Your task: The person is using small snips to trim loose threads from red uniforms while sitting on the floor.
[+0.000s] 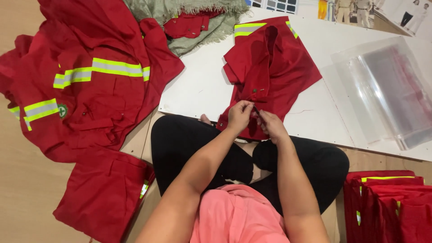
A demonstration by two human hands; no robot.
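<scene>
Centre frame: left hand [239,114] pinches the red garment [270,67] hem on the white board [198,85]; right hand [271,125] closed on a small dark tool [256,110]. Red garment pile [90,90] upper left, folded stack [389,204] lower right, clear bags [387,90] right.

This looks like a small garment workshop where work is done seated on the floor [27,198]. Red workwear with reflective stripes [90,90] lies heaped, finished pieces sit in a folded stack [387,202], and clear packing bags [387,90] wait on a white board [198,85].
</scene>
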